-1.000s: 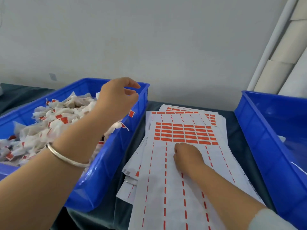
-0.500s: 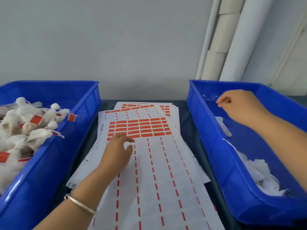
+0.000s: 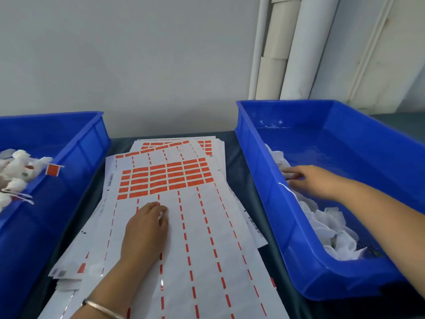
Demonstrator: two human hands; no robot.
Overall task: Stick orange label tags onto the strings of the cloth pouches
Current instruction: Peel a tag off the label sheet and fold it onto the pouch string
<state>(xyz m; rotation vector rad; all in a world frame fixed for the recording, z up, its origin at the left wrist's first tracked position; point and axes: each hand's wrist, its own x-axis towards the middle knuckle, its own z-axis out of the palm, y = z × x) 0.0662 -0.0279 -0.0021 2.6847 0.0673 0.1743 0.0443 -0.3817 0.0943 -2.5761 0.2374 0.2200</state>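
Nearest me, lower centre, my left hand (image 3: 147, 229) rests flat on the top label sheet (image 3: 207, 261), fingers relaxed and apart, holding nothing; a bangle (image 3: 101, 307) sits on that wrist. Mid frame, orange label tags (image 3: 165, 178) fill the sheet's upper rows. At right, my right hand (image 3: 310, 180) reaches into the right blue bin (image 3: 299, 238), fingers on white cloth pouches (image 3: 331, 229); blur there, so I cannot tell its grip. At left, the left blue bin (image 3: 76, 153) holds tagged pouches (image 3: 18, 169). Dark worktop (image 3: 234, 143) underneath.
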